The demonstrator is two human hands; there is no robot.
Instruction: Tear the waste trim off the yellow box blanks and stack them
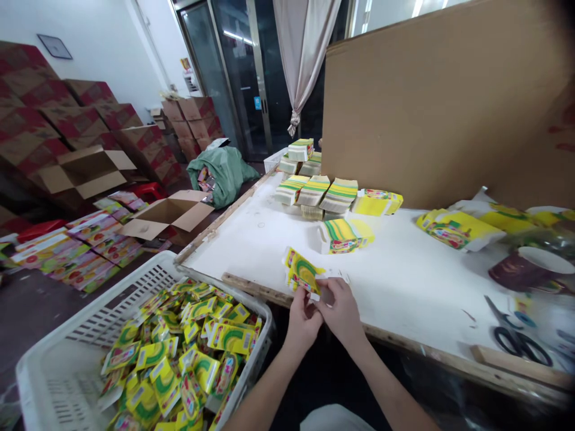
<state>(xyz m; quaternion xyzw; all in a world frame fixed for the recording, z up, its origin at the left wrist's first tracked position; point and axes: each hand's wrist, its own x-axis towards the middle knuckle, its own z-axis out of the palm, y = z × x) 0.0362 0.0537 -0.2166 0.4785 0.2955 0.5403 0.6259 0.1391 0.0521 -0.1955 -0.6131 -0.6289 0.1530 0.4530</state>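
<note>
Near the front edge of the white table, a small yellow-and-green printed carton (pixel 303 272) is held up in front of me. My left hand (pixel 304 322) grips its lower end between thumb and fingers. My right hand (pixel 339 306) is closed at the same end, with its thumb and fingers at the white flap. Whether one carton or two overlap there is hard to tell. Beyond my hands, a fanned stack of flat yellow cartons (pixel 344 235) lies on the table. To my left, a white plastic basket (pixel 63 347) holds many yellow cartons (pixel 164 383).
Bundles of flat cartons (pixel 314 190) stand at the table's far end, beside a large cardboard sheet (pixel 431 108). At right are scissors (pixel 516 341), a wooden strip (pixel 521 366) and a dark cup (pixel 530 268). Open boxes (pixel 168 218) and a green sack (pixel 227 173) stand on the floor.
</note>
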